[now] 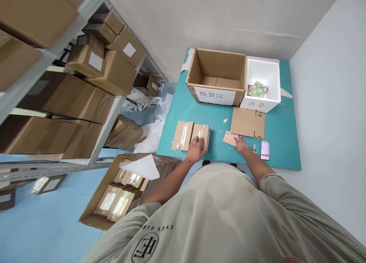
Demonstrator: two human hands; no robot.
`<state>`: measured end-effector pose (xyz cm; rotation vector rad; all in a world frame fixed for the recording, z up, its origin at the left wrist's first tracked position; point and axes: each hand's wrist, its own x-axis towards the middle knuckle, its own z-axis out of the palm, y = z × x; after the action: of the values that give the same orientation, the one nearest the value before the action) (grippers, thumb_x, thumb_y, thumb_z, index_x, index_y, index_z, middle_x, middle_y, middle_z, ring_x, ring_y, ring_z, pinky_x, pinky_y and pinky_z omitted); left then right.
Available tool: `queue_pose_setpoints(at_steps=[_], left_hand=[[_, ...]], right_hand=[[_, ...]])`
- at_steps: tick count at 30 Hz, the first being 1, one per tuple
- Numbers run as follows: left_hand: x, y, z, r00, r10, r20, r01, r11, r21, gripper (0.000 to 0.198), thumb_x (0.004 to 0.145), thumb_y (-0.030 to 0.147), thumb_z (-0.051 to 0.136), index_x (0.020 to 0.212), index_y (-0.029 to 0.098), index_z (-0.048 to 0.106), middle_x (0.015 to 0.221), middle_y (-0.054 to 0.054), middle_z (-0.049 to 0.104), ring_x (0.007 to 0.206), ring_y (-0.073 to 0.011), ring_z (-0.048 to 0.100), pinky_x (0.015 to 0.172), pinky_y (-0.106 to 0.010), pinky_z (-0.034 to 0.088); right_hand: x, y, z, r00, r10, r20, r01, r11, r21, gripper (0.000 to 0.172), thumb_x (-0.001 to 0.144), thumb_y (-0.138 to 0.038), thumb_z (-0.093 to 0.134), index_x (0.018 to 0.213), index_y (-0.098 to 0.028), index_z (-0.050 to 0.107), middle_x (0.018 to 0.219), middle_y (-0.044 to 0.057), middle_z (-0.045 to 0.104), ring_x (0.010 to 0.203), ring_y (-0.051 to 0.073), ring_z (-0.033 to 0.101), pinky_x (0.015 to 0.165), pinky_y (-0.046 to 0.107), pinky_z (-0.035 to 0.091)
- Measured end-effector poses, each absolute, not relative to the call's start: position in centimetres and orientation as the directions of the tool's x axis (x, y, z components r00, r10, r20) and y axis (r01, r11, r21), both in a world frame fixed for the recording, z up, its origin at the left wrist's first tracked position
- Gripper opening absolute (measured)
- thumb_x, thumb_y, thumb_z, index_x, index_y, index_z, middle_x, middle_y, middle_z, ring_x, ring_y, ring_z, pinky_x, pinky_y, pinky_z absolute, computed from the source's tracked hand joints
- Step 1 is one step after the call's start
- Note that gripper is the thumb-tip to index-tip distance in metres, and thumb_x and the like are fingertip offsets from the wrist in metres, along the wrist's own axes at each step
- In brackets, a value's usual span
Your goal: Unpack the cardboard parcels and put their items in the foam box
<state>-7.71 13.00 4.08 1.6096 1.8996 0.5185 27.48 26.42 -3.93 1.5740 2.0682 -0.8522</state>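
Note:
My left hand (pixel 196 149) rests on the near end of a small taped cardboard box (pixel 201 135) on the teal mat (pixel 194 110), fingers curled over its edge. A second, similar taped box (pixel 182 135) lies just left of it. My right hand (pixel 241 144) lies flat with fingers stretched on a pink card (pixel 230 138). Beyond that card sits a flattened cardboard piece (pixel 247 122).
A large open carton (pixel 217 77) with a white label and a white foam box (pixel 263 84) holding a green patterned packet (pixel 257 89) stand at the mat's far edge. A small knife (pixel 254 148) and a phone-sized card (pixel 265 149) lie right. Shelving (pixel 71 72) and a carton of boxes (pixel 122 194) stand left.

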Motion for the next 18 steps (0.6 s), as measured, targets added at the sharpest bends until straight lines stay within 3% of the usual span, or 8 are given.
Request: queue_pose_setpoints(at_steps=[3,5,8,10,15,18], left_hand=[[-8.4,11.3,4.4,-0.010,0.979,-0.205,0.765,0.139,0.628,0.077,0.094,0.042,0.082,0.165,0.022,0.061,0.176,-0.023,0.054,0.170,-0.0460,0.048,0.139,-0.064,0.042],[-9.2,10.4,4.8,0.010,0.975,-0.222,0.763,0.136,0.632,0.073,0.098,0.043,0.078,0.166,0.024,0.060,0.178,-0.021,0.053,0.168,-0.0432,0.052,0.138,-0.061,0.046],[-10.3,9.6,5.4,0.005,0.974,-0.228,0.763,0.143,0.630,0.069,0.102,0.041,0.075,0.167,0.024,0.060,0.180,-0.020,0.052,0.166,-0.0419,0.054,0.137,-0.060,0.048],[-10.9,9.6,5.6,-0.014,0.976,-0.219,0.763,0.152,0.628,0.067,0.102,0.041,0.074,0.166,0.023,0.061,0.179,-0.021,0.053,0.165,-0.0419,0.055,0.136,-0.061,0.048],[-11.0,11.2,5.9,-0.002,0.986,-0.167,0.757,0.111,0.644,0.061,0.102,0.042,0.074,0.159,0.020,0.067,0.173,-0.021,0.059,0.160,-0.0406,0.060,0.135,-0.059,0.050],[-9.9,12.9,6.2,0.046,0.990,-0.135,0.738,0.058,0.673,0.058,0.103,0.043,0.072,0.157,0.021,0.069,0.167,-0.019,0.065,0.157,-0.0388,0.062,0.135,-0.058,0.051]], right_hand=[[26.3,26.4,-4.8,-0.247,0.723,-0.645,0.968,0.157,-0.194,0.099,0.097,-0.036,0.084,0.184,-0.023,0.037,0.197,0.022,0.014,0.180,0.042,0.018,0.136,0.050,0.036],[25.9,26.1,-5.2,-0.218,0.754,-0.620,0.975,0.146,-0.166,0.108,0.094,-0.040,0.089,0.185,-0.023,0.033,0.194,0.025,0.019,0.179,0.043,0.018,0.135,0.051,0.036],[25.9,25.5,-5.4,-0.202,0.796,-0.570,0.979,0.151,-0.136,0.114,0.091,-0.047,0.093,0.185,-0.022,0.033,0.182,0.028,0.038,0.170,0.045,0.033,0.131,0.051,0.037],[25.8,25.0,-5.0,-0.205,0.800,-0.564,0.979,0.161,-0.127,0.109,0.093,-0.047,0.092,0.183,-0.021,0.037,0.173,0.029,0.047,0.159,0.045,0.045,0.127,0.051,0.040],[25.1,23.2,-2.6,-0.177,0.780,-0.600,0.983,0.116,-0.140,0.103,0.096,-0.042,0.087,0.184,-0.019,0.038,0.168,0.029,0.053,0.149,0.043,0.056,0.121,0.046,0.047],[24.7,22.4,-0.7,-0.131,0.740,-0.659,0.966,-0.054,-0.253,0.073,0.107,-0.044,0.071,0.173,-0.014,0.056,0.158,0.028,0.066,0.143,0.039,0.065,0.120,0.042,0.049]])
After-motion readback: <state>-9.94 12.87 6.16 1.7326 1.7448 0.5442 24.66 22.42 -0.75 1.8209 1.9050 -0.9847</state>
